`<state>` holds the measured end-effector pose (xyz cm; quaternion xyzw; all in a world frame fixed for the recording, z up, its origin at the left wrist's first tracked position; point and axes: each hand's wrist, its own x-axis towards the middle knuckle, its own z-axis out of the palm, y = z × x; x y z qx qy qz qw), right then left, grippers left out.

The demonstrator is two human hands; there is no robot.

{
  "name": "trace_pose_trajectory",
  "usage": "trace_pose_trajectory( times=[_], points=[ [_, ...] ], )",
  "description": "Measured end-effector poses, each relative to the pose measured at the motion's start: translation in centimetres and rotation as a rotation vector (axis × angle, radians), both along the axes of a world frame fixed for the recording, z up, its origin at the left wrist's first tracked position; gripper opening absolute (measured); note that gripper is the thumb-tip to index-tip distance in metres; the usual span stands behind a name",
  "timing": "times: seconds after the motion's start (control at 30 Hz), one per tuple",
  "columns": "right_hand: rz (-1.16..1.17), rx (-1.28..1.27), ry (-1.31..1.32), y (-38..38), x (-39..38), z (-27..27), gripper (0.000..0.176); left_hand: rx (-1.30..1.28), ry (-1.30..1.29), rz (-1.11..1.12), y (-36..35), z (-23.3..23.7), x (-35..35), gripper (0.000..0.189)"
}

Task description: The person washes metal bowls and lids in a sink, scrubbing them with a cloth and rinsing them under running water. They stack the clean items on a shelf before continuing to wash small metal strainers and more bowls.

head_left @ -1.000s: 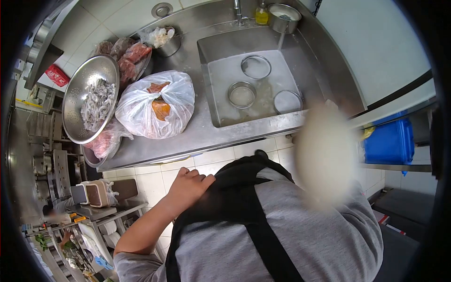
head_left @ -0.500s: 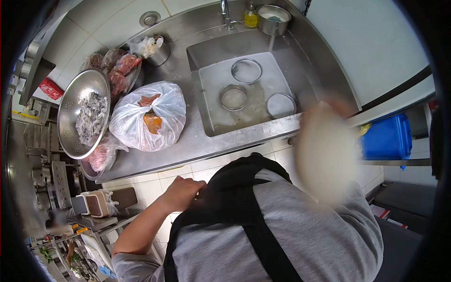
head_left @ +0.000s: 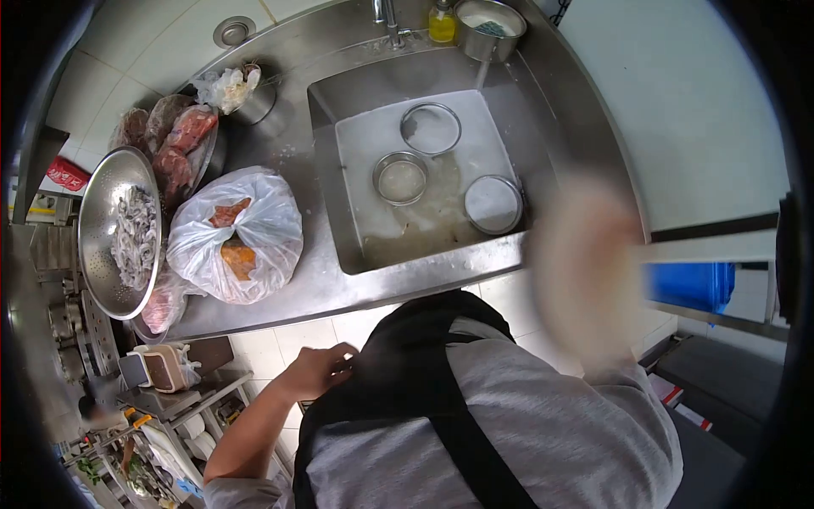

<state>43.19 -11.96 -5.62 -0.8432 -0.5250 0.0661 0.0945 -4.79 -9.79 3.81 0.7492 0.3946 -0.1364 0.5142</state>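
My left hand (head_left: 315, 371) is beside the black apron (head_left: 407, 356), its fingers loosely bent and a little apart, with nothing visible in them. On the right, a pale oval blur with a pinkish patch covers my right hand (head_left: 604, 242); its fingers and anything they hold are smeared. This blur lies near the right end of the steel sink (head_left: 339, 212). In the sink's cloudy water are a small round metal container (head_left: 400, 179), a metal ring-rimmed one (head_left: 431, 129) and another round one (head_left: 493, 204).
Left on the counter (head_left: 280, 318) are a tied plastic bag (head_left: 275, 208), a tilted colander (head_left: 97, 254) with greyish food, bagged red meat (head_left: 192, 129) and a metal pot (head_left: 254, 106). Behind the sink stand a faucet (head_left: 392, 30), yellow soap bottle (head_left: 442, 25) and metal pot (head_left: 473, 44).
The counter and sink have shifted left in the view. My left hand's fingers have loosened from a tighter curl. The pinkish patch on the right now shows lower, within the pale blur.
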Motion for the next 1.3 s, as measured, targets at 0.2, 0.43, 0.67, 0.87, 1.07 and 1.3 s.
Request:
trace_pose_trajectory(
  times=[0.2,0.43,0.67,0.87,1.07,1.3],
  points=[
    [0.274,-0.174,0.061,9.3,2.6,-5.2,0.029,-0.21,-0.09,0.287,3.8,0.7,0.9,0.053],
    [0.156,-0.258,0.21,12.3,7.9,-15.3,0.023,0.819,0.077,0.502,6.9,-11.2,5.3,0.042],
    [0.069,-0.642,0.519,18.2,3.3,-32.0,0.019,0.885,0.117,0.693,6.4,-14.7,6.9,0.042],
    [0.381,-0.527,0.105,22.4,4.5,-31.6,0.019,0.948,0.108,0.727,6.0,-15.3,6.5,0.034],
    [-0.116,-0.148,0.169,19.6,8.9,-31.0,0.037,1.001,0.127,0.736,5.7,-15.8,6.2,0.031],
    [0.431,-0.368,0.01,21.6,7.8,-26.6,0.033,1.01,0.1,0.745,5.6,-15.9,6.1,0.029]
  ],
)
